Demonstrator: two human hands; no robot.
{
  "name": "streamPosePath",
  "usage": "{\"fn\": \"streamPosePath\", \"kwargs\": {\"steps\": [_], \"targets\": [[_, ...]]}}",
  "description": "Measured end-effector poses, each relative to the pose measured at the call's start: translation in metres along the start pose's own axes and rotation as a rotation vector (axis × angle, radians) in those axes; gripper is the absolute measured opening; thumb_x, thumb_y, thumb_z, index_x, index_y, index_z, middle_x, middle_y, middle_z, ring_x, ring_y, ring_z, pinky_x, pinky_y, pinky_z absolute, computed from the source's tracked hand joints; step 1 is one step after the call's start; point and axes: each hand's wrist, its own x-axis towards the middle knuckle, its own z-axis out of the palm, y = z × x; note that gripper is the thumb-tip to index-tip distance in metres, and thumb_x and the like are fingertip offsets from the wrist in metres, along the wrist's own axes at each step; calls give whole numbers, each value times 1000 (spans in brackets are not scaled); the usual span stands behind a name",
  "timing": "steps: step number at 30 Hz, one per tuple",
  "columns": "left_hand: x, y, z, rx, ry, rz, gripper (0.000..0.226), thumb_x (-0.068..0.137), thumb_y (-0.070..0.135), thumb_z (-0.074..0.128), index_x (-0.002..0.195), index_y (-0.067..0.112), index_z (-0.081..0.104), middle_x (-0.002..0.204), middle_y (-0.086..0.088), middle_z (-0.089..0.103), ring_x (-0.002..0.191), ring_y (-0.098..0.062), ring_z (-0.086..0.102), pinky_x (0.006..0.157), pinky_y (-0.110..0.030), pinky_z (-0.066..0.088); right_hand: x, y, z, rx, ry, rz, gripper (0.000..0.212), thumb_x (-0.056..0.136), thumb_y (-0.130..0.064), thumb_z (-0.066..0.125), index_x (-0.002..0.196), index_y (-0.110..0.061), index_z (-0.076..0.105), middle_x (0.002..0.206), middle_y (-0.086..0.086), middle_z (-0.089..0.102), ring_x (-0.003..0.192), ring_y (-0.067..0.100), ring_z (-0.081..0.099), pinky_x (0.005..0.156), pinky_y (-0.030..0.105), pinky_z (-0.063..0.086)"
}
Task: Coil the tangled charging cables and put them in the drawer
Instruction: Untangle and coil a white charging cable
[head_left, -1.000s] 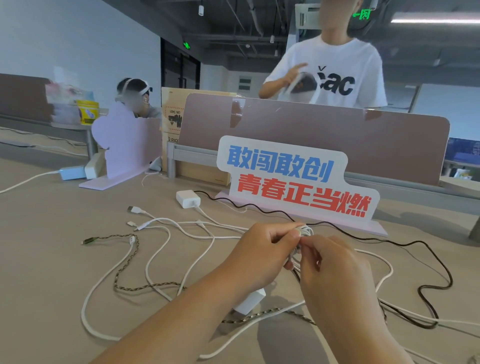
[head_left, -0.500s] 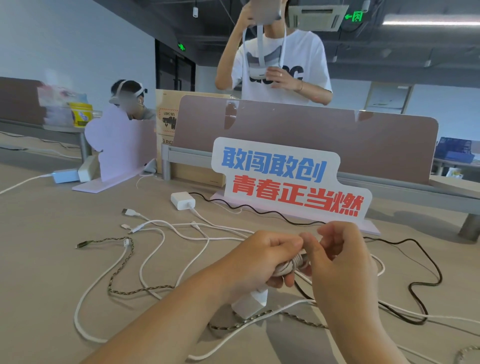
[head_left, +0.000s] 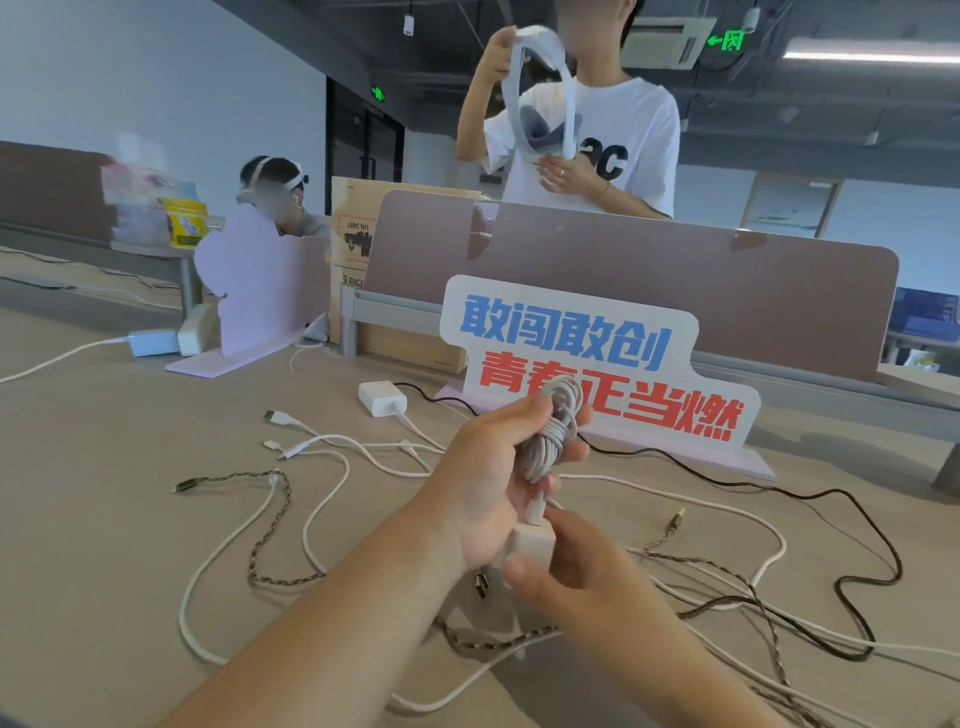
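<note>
Looks done with the winding: grips the tightly coiled white braided charging cable upright in the left hand at the centre of the frame, where half a second ago held it sideways with both hands closed on it together. Has dropped the right hand off the coil to just below it, thumb and forefinger now pinching the small white square charger block, with the cable's plug end apparently seated in it. Cannot tell whether held clear of the tan desk top or resting on it. Means one cable bundled and near ready to stow, perhaps after pulling plug from block. Leaves plenty undone: loose white cables at left centre, a brown-and-gold braided cable further left, and a thin black cable at right, all sprawled uncoiled. Shows no drawer anywhere in frame, so stowing likely calls for turning or reaching elsewhere.
</note>
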Motion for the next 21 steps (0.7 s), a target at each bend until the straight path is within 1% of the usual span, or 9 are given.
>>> {"fn": "streamPosePath", "kwargs": {"steps": [2,3,6,8,10,13,15,18,21], "targets": [[3,-1,-3,55,38,53,24,99,20,45,102,13,68,100,-4,71,72,-11,64,56,-21,41,0,0,2,-23,14,-9,40,62,-63,64,94,-39,60,86,-7,72,80,14,67,78,43,55],[5,-1,-5,74,72,83,24,99,20,45,103,14,68,100,-3,71,74,-11,65,63,-24,43,0,-1,1,-19,38,-16,37,62,-61,65,92,-40,61,83,-6,71,76,15,67,75,41,54],[9,0,-13,179,220,166,25,99,19,47,112,13,68,100,0,71,81,-13,67,81,-30,47,0,-7,-6,44,89,-4,18,77,-42,69,90,-30,65,69,-3,67,61,11,60,65,34,48],[10,0,-16,308,313,202,26,100,21,47,112,15,69,102,4,72,94,-13,66,84,-28,48,0,-9,-10,62,112,27,17,80,-36,68,88,-21,66,65,-2,62,57,12,54,60,32,43],[9,-1,-17,396,377,236,22,100,22,47,106,21,68,104,7,70,98,-9,63,77,-20,47,-1,-11,-10,64,118,50,27,73,-42,67,83,-17,65,62,0,60,54,13,52,58,32,41],[8,-1,-18,388,429,257,24,100,18,47,98,33,66,88,15,67,81,1,59,67,-13,45,-1,-13,-7,36,123,86,35,63,-45,63,77,-13,64,59,0,59,53,13,51,58,33,39],[10,0,-21,370,466,267,27,100,15,47,94,35,65,88,15,64,78,2,56,64,-10,42,-1,-14,-8,9,137,88,37,62,-46,63,76,-11,63,61,2,58,54,14,50,57,32,38],[14,1,-28,398,551,263,29,100,12,46,120,22,65,102,10,61,83,2,55,60,-6,36,-2,-17,-12,-103,166,48,40,62,-49,60,75,-12,63,67,9,60,56,15,49,56,32,36],[13,4,-33,414,598,236,33,100,9,46,127,17,61,100,9,61,79,3,53,57,-3,35,-5,-21,-19,-246,178,24,33,70,-50,62,75,-18,63,68,7,62,60,17,52,57,32,37]]}}
